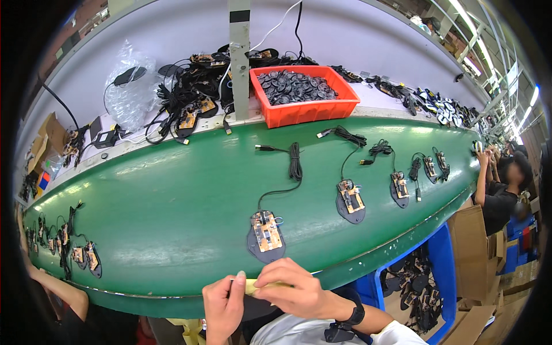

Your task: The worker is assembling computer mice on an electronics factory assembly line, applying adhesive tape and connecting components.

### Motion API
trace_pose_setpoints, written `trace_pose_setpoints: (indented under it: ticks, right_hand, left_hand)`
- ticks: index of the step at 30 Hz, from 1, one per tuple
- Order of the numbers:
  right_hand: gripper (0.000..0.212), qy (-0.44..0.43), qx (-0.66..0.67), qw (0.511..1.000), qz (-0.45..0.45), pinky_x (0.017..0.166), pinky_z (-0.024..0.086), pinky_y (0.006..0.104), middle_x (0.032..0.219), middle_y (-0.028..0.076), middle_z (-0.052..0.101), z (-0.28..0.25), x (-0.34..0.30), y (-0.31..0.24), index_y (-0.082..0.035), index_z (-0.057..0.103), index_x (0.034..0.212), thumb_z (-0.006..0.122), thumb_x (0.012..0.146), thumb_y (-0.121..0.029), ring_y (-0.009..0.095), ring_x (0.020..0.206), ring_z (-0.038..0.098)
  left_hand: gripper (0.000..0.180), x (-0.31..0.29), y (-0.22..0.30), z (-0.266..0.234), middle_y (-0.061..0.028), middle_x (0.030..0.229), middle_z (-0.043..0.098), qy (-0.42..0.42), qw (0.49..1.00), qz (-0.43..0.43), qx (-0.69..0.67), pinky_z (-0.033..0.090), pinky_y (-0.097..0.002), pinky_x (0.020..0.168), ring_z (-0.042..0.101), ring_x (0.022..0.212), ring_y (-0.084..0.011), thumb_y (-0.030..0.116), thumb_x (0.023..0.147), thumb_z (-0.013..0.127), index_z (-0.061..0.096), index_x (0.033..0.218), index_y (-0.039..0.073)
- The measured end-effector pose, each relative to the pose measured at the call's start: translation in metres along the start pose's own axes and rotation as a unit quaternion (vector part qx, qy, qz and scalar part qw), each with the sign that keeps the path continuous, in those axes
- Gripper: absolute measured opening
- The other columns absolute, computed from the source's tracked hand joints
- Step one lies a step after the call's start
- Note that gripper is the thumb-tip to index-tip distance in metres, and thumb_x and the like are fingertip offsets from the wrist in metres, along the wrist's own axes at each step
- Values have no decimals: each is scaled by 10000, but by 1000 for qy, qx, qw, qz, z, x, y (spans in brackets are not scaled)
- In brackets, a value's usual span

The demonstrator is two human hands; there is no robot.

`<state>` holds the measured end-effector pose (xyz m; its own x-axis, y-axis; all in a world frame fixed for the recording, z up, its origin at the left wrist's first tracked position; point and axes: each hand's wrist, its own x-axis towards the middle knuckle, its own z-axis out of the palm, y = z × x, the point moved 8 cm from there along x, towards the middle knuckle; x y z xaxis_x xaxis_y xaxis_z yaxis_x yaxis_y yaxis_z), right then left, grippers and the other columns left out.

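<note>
Both my hands meet at the near edge of the green conveyor belt [172,224]. Between them shows a small, soft-looking yellow strip [251,286]; whether it is tape, cloth or a finger cover I cannot make out. My left hand [223,307] is closed with its thumb up against the strip. The bent fingers of my right hand [296,292] pinch the strip's other side. Just beyond my hands lies a black mouse base [277,253] with a tan circuit board [265,233]. Its black cable [295,161] is bundled and stretches away across the belt.
More mouse bases with boards [351,198] lie rightward; others [92,259] lie far left, near another person's arm [63,287]. An orange bin [305,115] of small dark parts stands behind. A blue bin [448,276] holds boards at lower right. Another person [500,195] works far right.
</note>
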<state>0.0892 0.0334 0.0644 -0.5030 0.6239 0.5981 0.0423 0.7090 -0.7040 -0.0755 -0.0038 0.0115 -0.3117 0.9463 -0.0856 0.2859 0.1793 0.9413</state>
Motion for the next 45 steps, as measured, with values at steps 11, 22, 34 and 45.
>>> trace_pose_setpoints:
  ticks: [11, 22, 34, 45]
  right_hand:
    - [99, 200, 169, 937, 232, 753, 600, 357, 907, 167, 754, -40, -14, 66, 59, 710, 974, 708, 903, 128, 237, 827, 733]
    - [242, -45, 138, 943, 298, 859, 571, 344, 1031, 121, 745, -35, 4, 69, 7, 770, 1050, 830, 816, 29, 237, 995, 710]
    - [169, 14, -18, 987, 159, 714, 572, 318, 969, 105, 764, -75, 23, 59, -10, 771, 969, 814, 815, 44, 229, 810, 716]
    - [140, -143, -10, 965, 219, 675, 548, 331, 955, 124, 743, -53, 26, 113, 9, 740, 1060, 745, 920, -8, 240, 788, 708]
  left_hand:
    - [177, 4, 15, 29, -103, 737, 673, -125, 987, 60, -84, 467, -307, 580, 567, 597, -152, 86, 914, 803, 760, 1052, -16]
    - [260, 14, 4, 34, -88, 647, 610, -147, 982, 16, -117, 409, -317, 529, 478, 578, -102, 195, 1016, 719, 711, 926, -49]
    - [188, 11, 31, 37, -145, 839, 622, -248, 959, 126, -44, 510, -346, 661, 622, 722, -312, 148, 994, 707, 705, 1072, -23]
    - [367, -4, 46, 79, -155, 1357, 624, -152, 899, 344, 224, 518, -438, 864, 607, 1199, -323, 301, 880, 804, 604, 821, -1]
